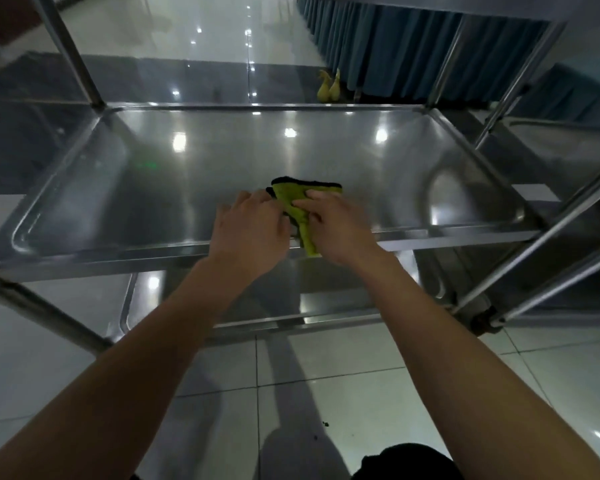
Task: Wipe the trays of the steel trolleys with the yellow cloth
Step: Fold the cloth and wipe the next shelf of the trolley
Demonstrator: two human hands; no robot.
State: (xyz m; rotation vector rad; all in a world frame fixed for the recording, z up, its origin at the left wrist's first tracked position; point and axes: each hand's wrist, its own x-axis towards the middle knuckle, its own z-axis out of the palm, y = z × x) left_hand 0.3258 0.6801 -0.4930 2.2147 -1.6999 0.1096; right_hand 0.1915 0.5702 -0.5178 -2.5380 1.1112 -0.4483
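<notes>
Stood over a steel trolley (94, 98), looking down on its middle tray (222, 157). Held the yellow cloth (293, 200) bunched between both hands above the near part of that tray, one end trailing over the near rim. Right hand (336, 226) pinched the cloth's right side, fingers closed on the fabric. Left hand (250, 233) lay against the cloth's left edge, fingers curled and spread; could not tell whether that grip was closed on it. Dark edging showed along the cloth's far side. Below, a lower tray (326, 289) of the same trolley. To the right, a second trolley (534, 220) just beside. Beyond, pale glossy floor tiles (194, 26) and blue pleated curtains (395, 53).
</notes>
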